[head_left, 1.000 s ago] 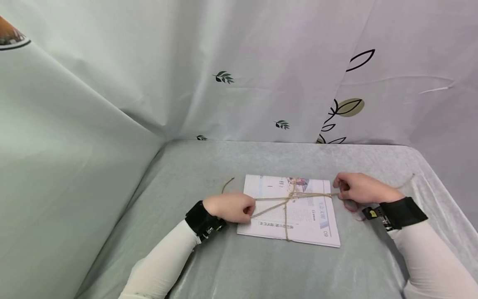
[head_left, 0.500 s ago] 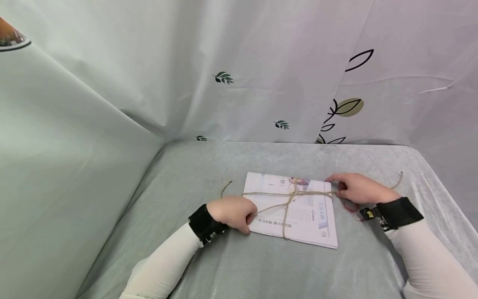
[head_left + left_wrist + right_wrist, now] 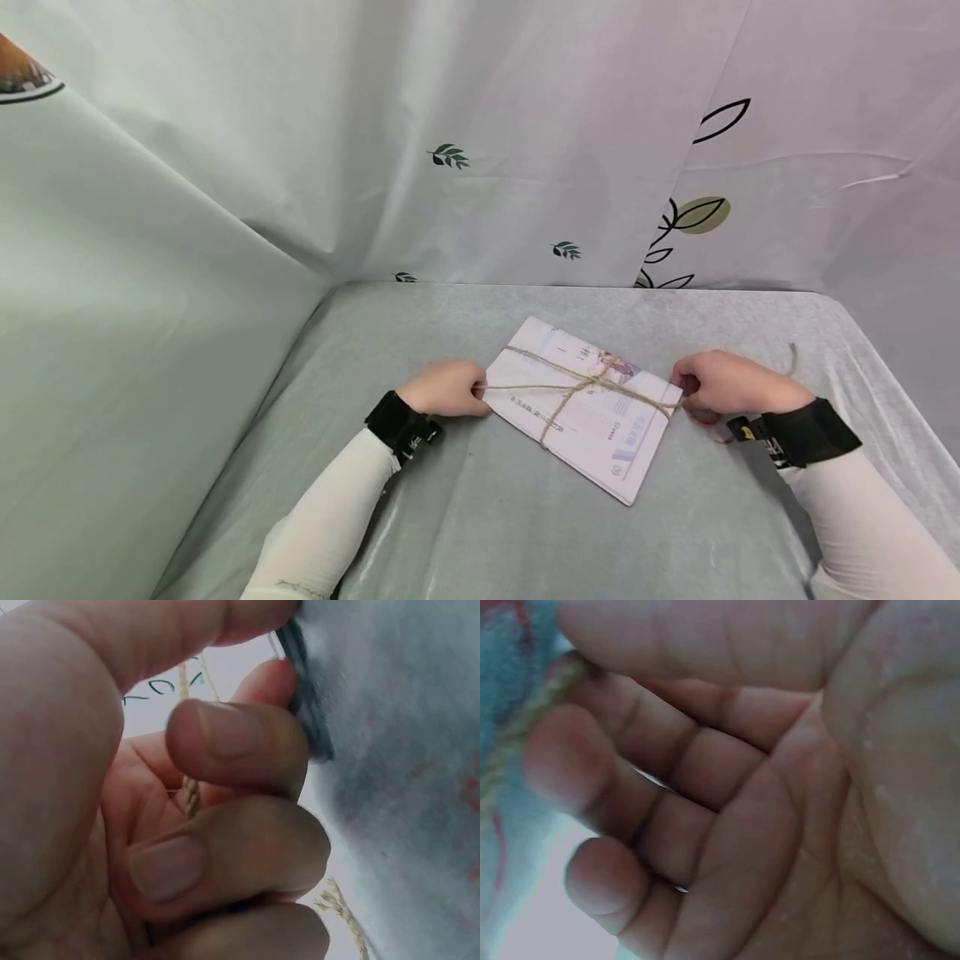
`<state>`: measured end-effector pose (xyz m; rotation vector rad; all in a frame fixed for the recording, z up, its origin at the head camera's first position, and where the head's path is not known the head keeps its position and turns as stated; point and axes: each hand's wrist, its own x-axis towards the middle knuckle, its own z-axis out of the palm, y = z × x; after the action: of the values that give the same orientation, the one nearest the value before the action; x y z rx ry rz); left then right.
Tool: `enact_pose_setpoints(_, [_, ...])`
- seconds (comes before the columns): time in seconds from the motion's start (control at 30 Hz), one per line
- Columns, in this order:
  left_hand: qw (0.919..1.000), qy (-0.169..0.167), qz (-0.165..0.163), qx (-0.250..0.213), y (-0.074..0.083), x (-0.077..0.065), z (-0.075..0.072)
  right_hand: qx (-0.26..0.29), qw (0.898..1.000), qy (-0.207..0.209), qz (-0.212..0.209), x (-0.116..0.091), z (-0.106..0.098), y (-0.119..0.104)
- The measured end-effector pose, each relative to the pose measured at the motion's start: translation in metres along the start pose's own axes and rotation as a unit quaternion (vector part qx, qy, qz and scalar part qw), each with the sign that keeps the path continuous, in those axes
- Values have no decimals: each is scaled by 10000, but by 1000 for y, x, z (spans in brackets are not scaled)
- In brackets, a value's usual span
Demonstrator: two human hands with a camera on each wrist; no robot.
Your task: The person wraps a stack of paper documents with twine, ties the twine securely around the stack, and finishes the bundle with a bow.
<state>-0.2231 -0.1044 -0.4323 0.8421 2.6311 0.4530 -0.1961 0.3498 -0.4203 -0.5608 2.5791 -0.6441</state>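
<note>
A flat stack of folded newspapers (image 3: 596,437) lies on the table, turned at a slant in the head view. Brown twine (image 3: 592,380) crosses it both ways and meets near the middle of the top sheet. At the stack's left corner, my left hand (image 3: 447,388) grips a strand of it; in the left wrist view the twine (image 3: 191,796) runs in under curled fingers. By the right corner, my right hand (image 3: 731,383) pinches the other strand. The right wrist view shows that twine (image 3: 555,686) between thumb and forefinger.
Grey-white cloth (image 3: 495,533) covers the table. A loose twine end (image 3: 793,358) sticks up behind the right wrist. Something thin and red (image 3: 722,435) lies under the right hand. Pale sheeting with leaf prints (image 3: 448,156) hangs behind and at the left.
The newspaper stack has turned clockwise, its left side swinging away. My left hand has moved up and slightly left with its twine strand, while the right hand stays near the same spot.
</note>
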Motion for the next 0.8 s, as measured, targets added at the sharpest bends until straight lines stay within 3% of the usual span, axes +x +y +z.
enact_pose_setpoints(0.2, [9997, -9, -206, -148, -2, 0, -3, 10, 9996, -268, -37, -8, -7, -4])
enact_pose_setpoints(0.47, [9988, 19, -465, -171, -2, 0, -3, 60, 9998, -11, -185, -2, -5, -1])
enact_pose_setpoints(0.6, [9975, 280, -510, -406, -3, 2, -2, 176, 9993, -197, -272, -1, -1, -2])
enact_pose_setpoints(0.8, [9939, 701, -239, -820, -7, 11, 2, 288, 9934, -669, -882, 1, 10, -13])
